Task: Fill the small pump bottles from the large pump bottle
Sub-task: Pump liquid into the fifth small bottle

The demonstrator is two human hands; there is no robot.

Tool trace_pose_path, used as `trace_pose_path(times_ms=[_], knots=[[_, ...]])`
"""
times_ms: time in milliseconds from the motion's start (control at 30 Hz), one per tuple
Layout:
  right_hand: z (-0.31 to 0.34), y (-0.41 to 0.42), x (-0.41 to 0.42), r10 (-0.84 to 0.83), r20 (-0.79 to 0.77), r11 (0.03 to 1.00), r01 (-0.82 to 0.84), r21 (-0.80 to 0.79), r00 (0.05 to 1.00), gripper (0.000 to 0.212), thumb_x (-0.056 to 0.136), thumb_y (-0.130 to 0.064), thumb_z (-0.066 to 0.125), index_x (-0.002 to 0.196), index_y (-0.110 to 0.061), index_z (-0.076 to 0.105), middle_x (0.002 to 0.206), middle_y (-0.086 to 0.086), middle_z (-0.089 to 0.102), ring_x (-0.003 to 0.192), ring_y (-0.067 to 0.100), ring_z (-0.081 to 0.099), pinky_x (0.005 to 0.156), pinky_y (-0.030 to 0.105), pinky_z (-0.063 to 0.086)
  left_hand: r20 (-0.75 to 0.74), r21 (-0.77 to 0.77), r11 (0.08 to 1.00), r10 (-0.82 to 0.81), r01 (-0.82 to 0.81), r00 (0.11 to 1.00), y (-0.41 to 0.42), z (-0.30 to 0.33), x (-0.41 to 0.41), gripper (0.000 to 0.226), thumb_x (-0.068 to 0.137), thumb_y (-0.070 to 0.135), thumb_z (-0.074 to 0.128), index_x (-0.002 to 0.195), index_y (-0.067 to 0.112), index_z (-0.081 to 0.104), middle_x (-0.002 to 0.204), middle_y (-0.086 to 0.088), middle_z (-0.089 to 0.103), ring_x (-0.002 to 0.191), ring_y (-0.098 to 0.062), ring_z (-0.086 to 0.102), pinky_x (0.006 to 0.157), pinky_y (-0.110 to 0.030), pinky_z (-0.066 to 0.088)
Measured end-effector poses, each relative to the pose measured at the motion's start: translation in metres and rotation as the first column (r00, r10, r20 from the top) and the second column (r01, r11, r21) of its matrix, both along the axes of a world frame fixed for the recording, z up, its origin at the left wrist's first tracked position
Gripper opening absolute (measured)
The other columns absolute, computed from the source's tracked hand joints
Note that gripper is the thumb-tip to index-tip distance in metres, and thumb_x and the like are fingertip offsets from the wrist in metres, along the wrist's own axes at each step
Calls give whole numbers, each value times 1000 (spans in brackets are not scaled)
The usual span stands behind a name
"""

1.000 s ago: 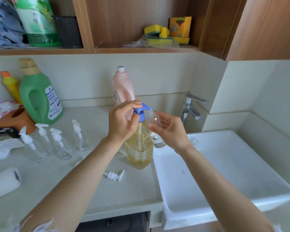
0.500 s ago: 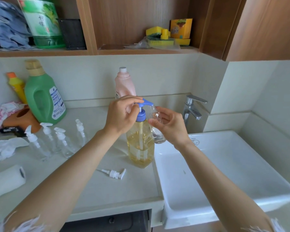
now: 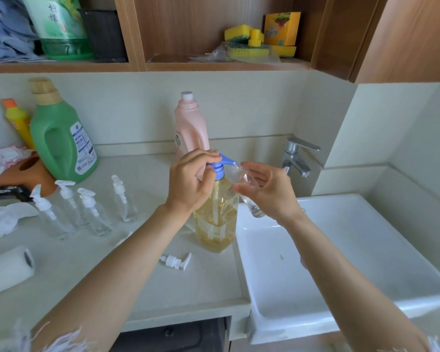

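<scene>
Right at the counter's (image 3: 142, 280) edge beside the sink (image 3: 341, 250) stands the large pump bottle (image 3: 217, 219), about half full of yellow liquid. The left hand (image 3: 191, 184) sits on its blue pump head (image 3: 220, 166), fingers curled over the top. The right hand (image 3: 267, 191) holds a small clear bottle (image 3: 247, 191) with no cap, tilted, its mouth up against the pump's spout; thumb and fingers pinch it loosely, the other fingers half straight. A loose white pump cap (image 3: 177, 261) lies on the counter just in front of the large bottle. Toward the counter's left side four small pump bottles (image 3: 87, 209) stand upright with caps on, near a green detergent jug (image 3: 61, 138) at the back-left. A paper roll (image 3: 7, 270) lies at the left edge.
</scene>
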State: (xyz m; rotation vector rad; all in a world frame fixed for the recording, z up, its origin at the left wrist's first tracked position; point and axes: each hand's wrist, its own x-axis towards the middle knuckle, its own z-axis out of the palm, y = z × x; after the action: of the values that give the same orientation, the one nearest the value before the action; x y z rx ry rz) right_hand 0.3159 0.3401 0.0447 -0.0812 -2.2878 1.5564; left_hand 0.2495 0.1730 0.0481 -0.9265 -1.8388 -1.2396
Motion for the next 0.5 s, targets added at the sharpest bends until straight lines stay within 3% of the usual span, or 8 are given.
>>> trace_pose_path(times_ms=[267, 500], knots=[[15, 2, 0, 42, 24, 999, -41, -31, 999, 59, 67, -25, 88, 121, -21, 64, 104, 4, 71, 94, 14, 68, 93, 30, 53, 32, -53, 999, 12, -10, 999, -4, 23, 7, 37, 75, 17, 43, 87, 3, 74, 92, 5, 68, 87, -6, 62, 82, -13, 47], [35, 9, -5, 67, 75, 997, -70, 42, 995, 48, 57, -27, 93, 98, -22, 68, 97, -4, 71, 91, 11, 68, 88, 30, 56, -16, -117, 993, 10, -12, 1000, -7, 36, 2, 31, 79, 19, 45, 80, 4, 72, 85, -3, 71, 80, -11, 63, 75, -19, 48]])
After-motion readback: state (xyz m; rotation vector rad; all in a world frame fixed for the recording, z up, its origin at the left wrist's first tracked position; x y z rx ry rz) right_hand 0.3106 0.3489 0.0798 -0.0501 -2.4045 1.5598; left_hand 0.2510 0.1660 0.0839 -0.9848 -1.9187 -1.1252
